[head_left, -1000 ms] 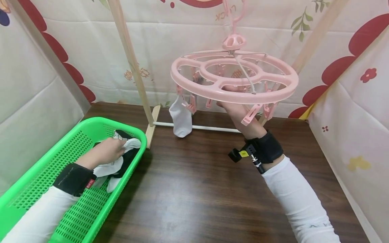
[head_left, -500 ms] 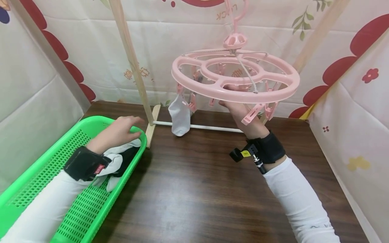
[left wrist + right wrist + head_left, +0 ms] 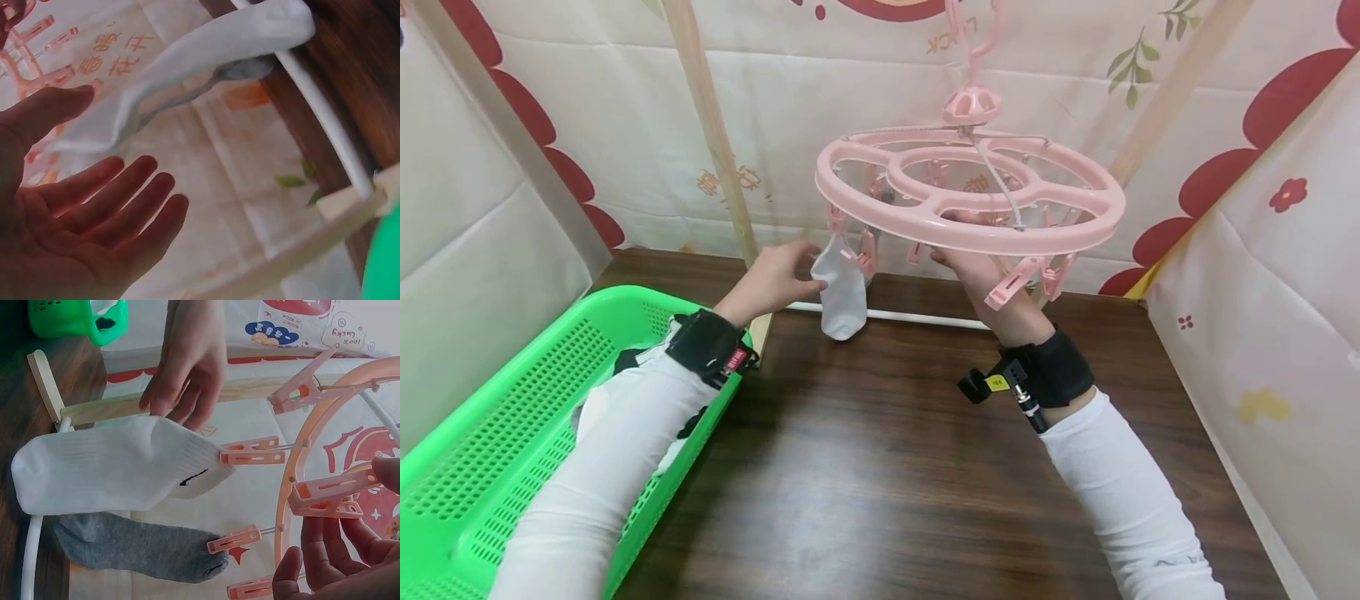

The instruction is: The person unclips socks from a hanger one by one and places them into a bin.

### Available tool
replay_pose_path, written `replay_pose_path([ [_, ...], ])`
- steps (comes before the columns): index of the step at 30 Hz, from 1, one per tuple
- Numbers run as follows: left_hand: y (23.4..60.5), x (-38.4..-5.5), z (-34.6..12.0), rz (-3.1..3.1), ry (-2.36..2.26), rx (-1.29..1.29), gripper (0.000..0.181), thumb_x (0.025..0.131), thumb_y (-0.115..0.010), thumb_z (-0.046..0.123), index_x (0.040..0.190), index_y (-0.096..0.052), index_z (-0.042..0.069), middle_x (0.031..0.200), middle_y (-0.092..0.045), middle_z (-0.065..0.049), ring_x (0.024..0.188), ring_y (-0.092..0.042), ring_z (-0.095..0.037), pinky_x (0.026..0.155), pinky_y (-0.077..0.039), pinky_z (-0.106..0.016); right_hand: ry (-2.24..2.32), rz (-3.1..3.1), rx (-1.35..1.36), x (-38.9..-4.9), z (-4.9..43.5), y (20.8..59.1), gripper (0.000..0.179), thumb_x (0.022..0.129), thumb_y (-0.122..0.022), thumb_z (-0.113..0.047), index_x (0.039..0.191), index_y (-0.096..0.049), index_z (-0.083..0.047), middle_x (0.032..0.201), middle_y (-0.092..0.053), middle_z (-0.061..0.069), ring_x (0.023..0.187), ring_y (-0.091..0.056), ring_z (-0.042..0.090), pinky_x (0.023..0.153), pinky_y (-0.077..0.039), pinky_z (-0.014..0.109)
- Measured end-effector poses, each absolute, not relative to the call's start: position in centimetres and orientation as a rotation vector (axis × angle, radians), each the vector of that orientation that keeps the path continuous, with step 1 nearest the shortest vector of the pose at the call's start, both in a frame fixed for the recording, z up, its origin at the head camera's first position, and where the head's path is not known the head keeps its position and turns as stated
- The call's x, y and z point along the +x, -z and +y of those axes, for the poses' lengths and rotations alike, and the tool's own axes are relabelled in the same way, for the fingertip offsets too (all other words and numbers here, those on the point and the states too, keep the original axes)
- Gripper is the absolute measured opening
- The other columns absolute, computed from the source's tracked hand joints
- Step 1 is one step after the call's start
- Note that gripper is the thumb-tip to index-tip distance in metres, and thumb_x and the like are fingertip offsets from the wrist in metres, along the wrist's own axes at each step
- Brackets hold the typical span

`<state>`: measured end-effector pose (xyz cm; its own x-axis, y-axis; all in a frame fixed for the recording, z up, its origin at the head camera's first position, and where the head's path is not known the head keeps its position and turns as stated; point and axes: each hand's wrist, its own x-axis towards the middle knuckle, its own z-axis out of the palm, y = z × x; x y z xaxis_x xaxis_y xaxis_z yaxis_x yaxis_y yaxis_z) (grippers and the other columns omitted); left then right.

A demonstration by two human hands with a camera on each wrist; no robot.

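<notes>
A white sock with a small black mark hangs from a pink clothespin on the round pink drying rack. My left hand is beside the sock, fingers spread, thumb near its edge; the left wrist view shows an empty palm. Whether the fingertips touch the sock I cannot tell. Below the rack's ring, my right hand pinches another clothespin between thumb and fingers, and no cloth shows in that clip. A grey sock hangs from a neighbouring clothespin.
To the left stands a green basket with black and white clothes, partly covered by my left sleeve. Behind are a wooden post and a white rod low over the brown table. Printed cloth encloses the space.
My left hand has let go of the white cloth in the basket, risen, and moved right to the hanging white sock. My right hand stays under the rack.
</notes>
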<state>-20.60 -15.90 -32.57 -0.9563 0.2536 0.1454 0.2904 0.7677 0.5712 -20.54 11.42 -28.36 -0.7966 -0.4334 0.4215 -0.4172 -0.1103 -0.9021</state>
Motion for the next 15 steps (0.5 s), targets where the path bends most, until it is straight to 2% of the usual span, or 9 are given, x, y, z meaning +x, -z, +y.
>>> replay_pose_path([
  [5, 33.7, -21.8, -14.8, -2.84, 1.017, -0.401, 0.045, 0.089, -0.065, 0.013, 0.129, -0.052, -0.004, 0.118, -0.061, -0.024, 0.106, -0.059, -0.037, 0.085, -0.047, -0.047, 2.116, 2.064, -0.997, -20.6, 11.1, 28.6, 0.015, 0.093, -0.059, -0.017, 0.108, -0.061, -0.015, 0.109, -0.052, 0.004, 0.102, -0.042, 0.02, 0.096, -0.032, 0.046],
  [9, 34.1, -21.8, -14.1, -2.794, 0.978, -0.37, 0.035, 0.09, -0.058, 0.01, 0.123, -0.055, -0.001, 0.107, -0.065, -0.021, 0.095, -0.062, -0.035, 0.075, -0.048, -0.048, 2.153, 2.039, -0.984, -20.8, 10.9, 29.1, 0.015, 0.094, -0.059, -0.018, 0.108, -0.063, -0.015, 0.107, -0.055, 0.002, 0.1, -0.043, 0.02, 0.095, -0.034, 0.045],
  [11, 34.4, -21.6, -13.8, -2.775, 0.979, -0.413, 0.032, 0.09, -0.057, 0.008, 0.121, -0.055, -0.001, 0.102, -0.064, -0.02, 0.089, -0.062, -0.034, 0.073, -0.047, -0.047, 2.176, 2.036, -0.952, -21.0, 10.9, 29.3, 0.014, 0.095, -0.058, -0.016, 0.108, -0.064, -0.016, 0.106, -0.056, 0.002, 0.097, -0.044, 0.02, 0.092, -0.035, 0.043],
  [15, 34.9, -20.9, -13.2, -2.735, 1.031, -0.574, 0.036, 0.089, -0.057, 0.004, 0.124, -0.053, -0.005, 0.102, -0.062, -0.021, 0.086, -0.06, -0.032, 0.076, -0.048, -0.044, 2.176, 2.065, -0.869, -21.2, 10.9, 29.6, 0.016, 0.096, -0.056, -0.012, 0.11, -0.064, -0.017, 0.111, -0.057, 0.0, 0.1, -0.047, 0.019, 0.093, -0.038, 0.043],
])
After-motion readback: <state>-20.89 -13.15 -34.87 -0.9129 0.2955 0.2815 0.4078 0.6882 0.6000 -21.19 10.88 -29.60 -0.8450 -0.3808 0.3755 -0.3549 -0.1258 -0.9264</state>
